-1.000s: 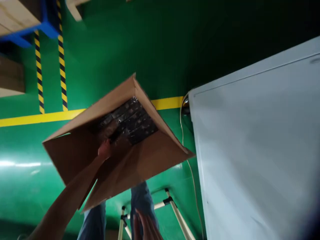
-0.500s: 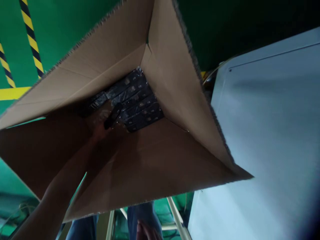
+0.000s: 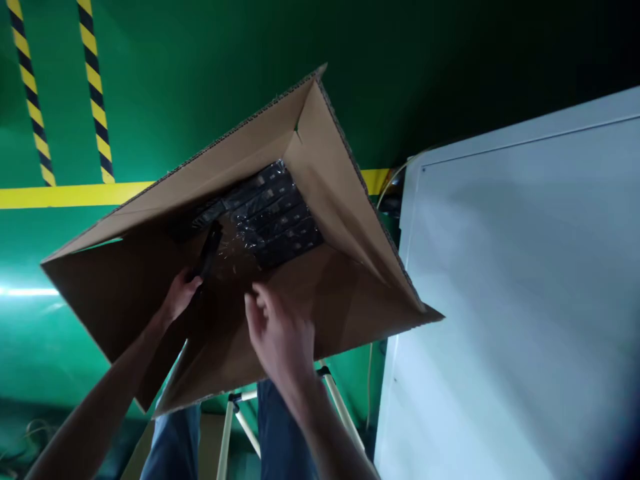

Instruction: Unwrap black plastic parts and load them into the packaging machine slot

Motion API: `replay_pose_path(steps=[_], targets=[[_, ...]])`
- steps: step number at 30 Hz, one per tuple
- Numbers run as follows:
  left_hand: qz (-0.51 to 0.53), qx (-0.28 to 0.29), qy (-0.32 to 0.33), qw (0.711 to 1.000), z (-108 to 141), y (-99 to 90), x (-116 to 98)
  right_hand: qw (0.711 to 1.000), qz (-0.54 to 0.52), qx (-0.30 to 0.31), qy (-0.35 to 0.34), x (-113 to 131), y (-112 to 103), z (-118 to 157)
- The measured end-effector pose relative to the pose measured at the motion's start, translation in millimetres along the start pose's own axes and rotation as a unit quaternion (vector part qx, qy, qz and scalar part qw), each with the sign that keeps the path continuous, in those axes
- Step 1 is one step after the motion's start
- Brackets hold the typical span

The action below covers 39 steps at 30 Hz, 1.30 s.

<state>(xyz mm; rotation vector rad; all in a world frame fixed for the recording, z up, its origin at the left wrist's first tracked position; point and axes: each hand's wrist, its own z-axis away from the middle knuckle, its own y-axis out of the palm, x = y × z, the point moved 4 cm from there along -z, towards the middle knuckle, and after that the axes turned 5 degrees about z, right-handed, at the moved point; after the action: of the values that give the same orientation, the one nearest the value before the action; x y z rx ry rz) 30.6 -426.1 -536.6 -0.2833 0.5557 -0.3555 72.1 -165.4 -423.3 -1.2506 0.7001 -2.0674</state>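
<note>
A deep open cardboard box (image 3: 350, 293) stands tilted in view, its flaps up. At its bottom lie several dark packs (image 3: 280, 213) in shiny clear wrap, side by side. My left hand (image 3: 183, 293) is inside the box at the left, closed on a dark elongated item (image 3: 210, 247) that reaches toward the packs. Over the near wall of the box hangs my right hand (image 3: 280, 333), its fingers bent and apart, holding nothing. Part of the box floor beside the packs shows brown.
To the right stands a large pale cabinet (image 3: 500, 267). A yellow line (image 3: 75, 195) and striped tapes (image 3: 97, 93) mark the green floor. Below the box are my legs (image 3: 173, 443) and a pale tubular frame (image 3: 225, 440).
My left hand has drawn back from the packs with the dark item. My right hand has risen from beside my leg to over the box. The box appears smaller in view.
</note>
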Motion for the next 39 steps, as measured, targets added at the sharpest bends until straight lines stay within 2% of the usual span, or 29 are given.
replay_pose_path(steps=[1, 3, 5, 6, 8, 12, 15, 17, 19, 21, 24, 27, 32, 35, 37, 39], targets=[[0.009, -0.003, -0.012, 1.000, 14.0, -4.8, 3.2, 0.996, 0.057, 0.062, 0.025, -0.9, 8.8, -41.2], [0.022, -0.007, -0.036, 0.999, 44.7, -14.2, 10.9, 0.966, 0.141, 0.198, 0.083, -12.3, 36.5, -111.0], [0.038, -0.008, -0.059, 0.998, 76.3, -23.1, 20.0, 0.954, 0.163, 0.228, 0.110, -28.5, 65.7, -159.0], [0.051, -0.007, -0.074, 0.996, 91.5, -26.9, 25.4, 0.948, 0.172, 0.238, 0.120, -38.3, 81.5, -173.1], [0.106, -0.009, -0.128, 0.986, 119.3, -32.8, 39.4, 0.944, 0.180, 0.245, 0.129, -57.7, 111.4, -185.8], [0.191, -0.028, -0.193, 0.962, 157.8, -36.0, 63.3, 0.941, 0.162, 0.262, 0.142, -89.1, 154.1, -184.3], [0.209, -0.034, -0.211, 0.954, 172.4, -30.5, 70.0, 0.940, 0.122, 0.275, 0.161, -101.5, 162.2, -183.1], [0.217, -0.046, -0.209, 0.952, 178.8, -25.1, 67.2, 0.944, 0.079, 0.278, 0.160, -101.5, 153.3, -180.7], [0.224, -0.057, -0.191, 0.954, 184.7, -19.6, 58.2, 0.950, 0.022, 0.272, 0.151, -94.4, 132.0, -172.4], [0.213, -0.049, -0.167, 0.961, 191.0, -14.5, 44.9, 0.954, -0.045, 0.259, 0.142, -80.8, 99.4, -156.1], [0.198, -0.032, -0.138, 0.970, 200.3, -12.8, 22.9, 0.955, -0.152, 0.216, 0.131, -52.8, 35.9, -116.6], [0.247, -0.026, -0.108, 0.963, 208.2, -23.6, 4.0, 0.954, -0.238, 0.145, 0.110, -22.9, -34.5, -61.6], [0.289, 0.027, -0.073, 0.954, 227.1, -58.7, -21.6, 0.947, -0.310, 0.015, 0.079, 28.4, -143.0, 58.2], [0.282, 0.059, -0.049, 0.956, 252.4, -79.8, -43.6, 0.950, -0.306, -0.041, 0.052, 65.5, -201.6, 142.9], [0.279, 0.110, -0.048, 0.953, 276.0, -87.9, -62.2, 0.956, -0.281, -0.076, 0.042, 89.1, -237.6, 201.9], [0.274, 0.185, -0.034, 0.943, 302.0, -91.5, -84.2, 0.959, -0.257, -0.114, 0.043, 108.3, -268.8, 259.5]])
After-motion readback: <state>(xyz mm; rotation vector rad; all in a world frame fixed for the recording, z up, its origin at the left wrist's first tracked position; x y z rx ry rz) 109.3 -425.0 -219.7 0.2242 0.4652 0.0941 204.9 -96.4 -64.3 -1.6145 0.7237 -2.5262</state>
